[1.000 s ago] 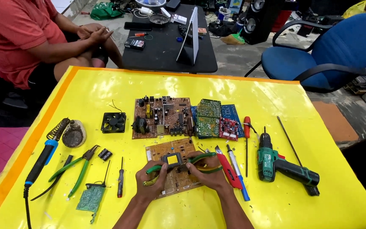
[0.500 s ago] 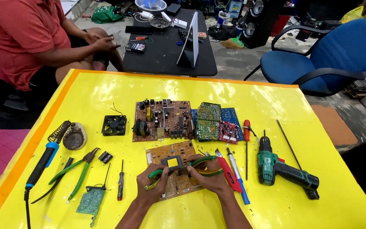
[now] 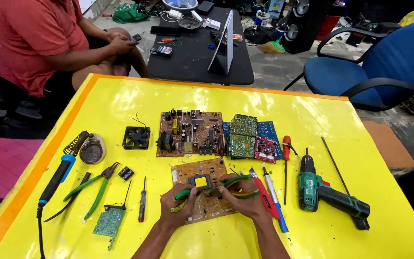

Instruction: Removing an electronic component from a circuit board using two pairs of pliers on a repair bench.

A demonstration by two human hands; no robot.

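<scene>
A tan circuit board point(image 3: 206, 173) with a yellow-topped transformer point(image 3: 201, 182) lies on the yellow table point(image 3: 245, 108) in front of me. My left hand point(image 3: 180, 208) holds one pair of green-handled pliers point(image 3: 184, 194) at the board's left side. My right hand point(image 3: 245, 197) grips a second pair of green and yellow handled pliers point(image 3: 238, 180), whose tip rests on the board beside the transformer.
Behind it lie a large brown board point(image 3: 190, 133), green, blue and red boards point(image 3: 250, 136) and a small black fan point(image 3: 136, 137). At the left are a soldering iron point(image 3: 56, 177), green pliers point(image 3: 94, 189) and a screwdriver point(image 3: 142, 204). A green drill point(image 3: 322, 192) lies right. A person in red point(image 3: 44, 43) sits beyond.
The view has tilted slightly down and nearer. My hands stay on the board with both pliers, barely shifted.
</scene>
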